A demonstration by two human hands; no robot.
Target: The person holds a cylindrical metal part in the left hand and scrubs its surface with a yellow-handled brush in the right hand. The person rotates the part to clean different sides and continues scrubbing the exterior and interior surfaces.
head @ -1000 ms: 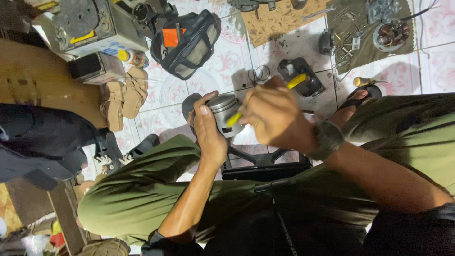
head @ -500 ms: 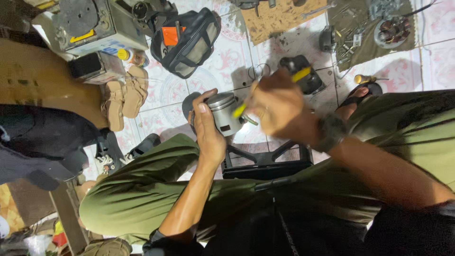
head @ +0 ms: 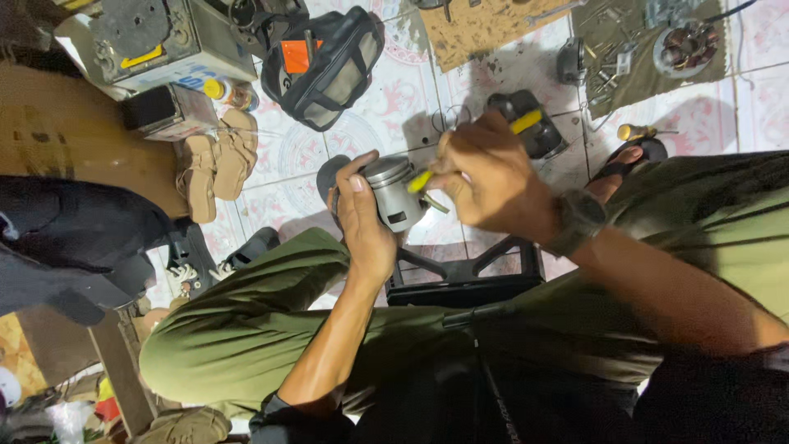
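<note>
**One piston, two hands, one yellow tool**

Left hand [head: 366, 226] gripped one grey metal piston [head: 394, 191], fingers wrapped around its side, above the tiled floor [head: 386, 99]. Right hand [head: 485, 177] held one yellow-handled tool [head: 421, 181], fingers closed on it, tip touching the piston. One pair of sandals [head: 215, 160] lay nearby.

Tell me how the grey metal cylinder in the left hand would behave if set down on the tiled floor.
The cylinder looks like rigid metal, probably heavy for its size. Round-sided, it would likely roll if laid sideways on the tiles. The left hand wraps it firmly.
</note>
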